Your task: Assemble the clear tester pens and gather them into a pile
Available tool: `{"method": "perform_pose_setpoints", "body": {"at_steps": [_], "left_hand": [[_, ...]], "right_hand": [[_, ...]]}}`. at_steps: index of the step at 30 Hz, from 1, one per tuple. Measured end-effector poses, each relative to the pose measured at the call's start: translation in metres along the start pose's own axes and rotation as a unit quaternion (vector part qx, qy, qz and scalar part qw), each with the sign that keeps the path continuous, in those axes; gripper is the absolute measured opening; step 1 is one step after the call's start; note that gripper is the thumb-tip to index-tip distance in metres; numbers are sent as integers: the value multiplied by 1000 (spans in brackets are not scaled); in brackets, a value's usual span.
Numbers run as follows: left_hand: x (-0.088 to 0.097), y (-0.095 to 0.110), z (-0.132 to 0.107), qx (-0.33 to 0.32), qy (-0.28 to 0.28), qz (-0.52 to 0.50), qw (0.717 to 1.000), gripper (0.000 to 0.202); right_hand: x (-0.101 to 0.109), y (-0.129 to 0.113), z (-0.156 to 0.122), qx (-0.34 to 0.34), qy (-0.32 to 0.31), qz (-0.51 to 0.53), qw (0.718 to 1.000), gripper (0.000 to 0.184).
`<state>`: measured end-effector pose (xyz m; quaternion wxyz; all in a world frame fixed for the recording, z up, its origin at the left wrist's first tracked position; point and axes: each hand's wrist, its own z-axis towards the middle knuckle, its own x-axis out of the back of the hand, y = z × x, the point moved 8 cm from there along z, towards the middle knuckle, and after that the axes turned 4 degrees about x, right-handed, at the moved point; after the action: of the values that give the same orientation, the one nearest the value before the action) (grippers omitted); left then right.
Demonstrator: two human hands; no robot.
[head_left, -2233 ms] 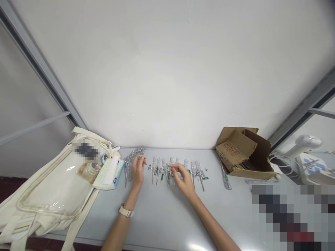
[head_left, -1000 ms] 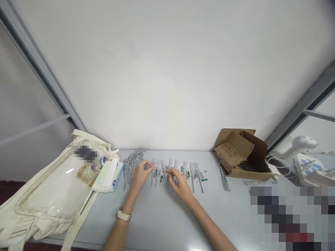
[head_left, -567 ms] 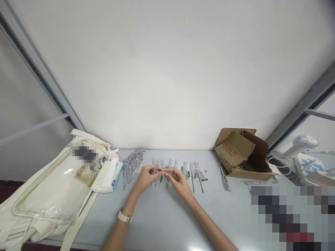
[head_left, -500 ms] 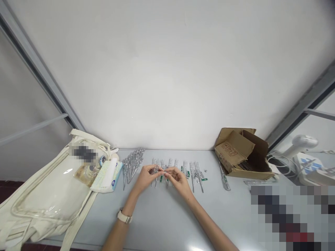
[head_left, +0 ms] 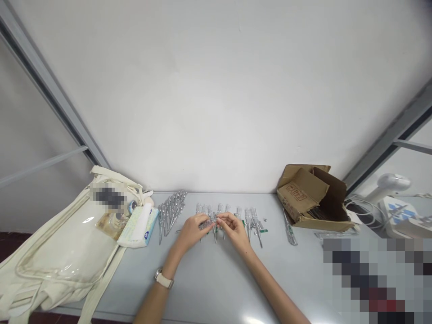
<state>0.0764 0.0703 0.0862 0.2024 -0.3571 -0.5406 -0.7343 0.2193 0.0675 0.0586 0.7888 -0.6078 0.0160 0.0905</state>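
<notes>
1. So the left hand [head_left: 191, 232] and right hand [head_left: 234, 229] are up close together just above the tabletop [head_left: 202, 288], right over the row of tester screwdrivers [head_left: 248, 222].
2. Fingers on both hands are closed, pinching a small clear piece [head_left: 205, 225] between them (too tiny and blurry from here to say which part it is).
3. The row itself is a bunch of clear-handled testers with metal tips, lying side by side, with little green bits [head_left: 263, 231] just beside its right end.
4. Just left of the row there's a tight fan of more testers [head_left: 170, 213], then a pack of wipes [head_left: 137, 223] and a canvas tote bag [head_left: 57, 252].
5. Right of the row, a lone tester [head_left: 289, 229] lies just beside an open cardboard box [head_left: 303, 198].
</notes>
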Motion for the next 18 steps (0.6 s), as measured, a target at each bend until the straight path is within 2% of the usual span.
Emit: {"method": "perform_pose_setpoints", "body": {"at_steps": [7, 13, 18], "left_hand": [[0, -1, 0, -17, 8, 15, 1000, 32], [-8, -7, 0, -17, -16, 27, 999, 15], [-6, -13, 2, -11, 7, 17, 1000, 16]], "right_hand": [[1, 4, -2, 23, -7, -70, 997, 30], [-10, -15, -9, 108, -32, -186, 976, 24], [-22, -25, -16, 159, -72, -236, 956, 29]]}}
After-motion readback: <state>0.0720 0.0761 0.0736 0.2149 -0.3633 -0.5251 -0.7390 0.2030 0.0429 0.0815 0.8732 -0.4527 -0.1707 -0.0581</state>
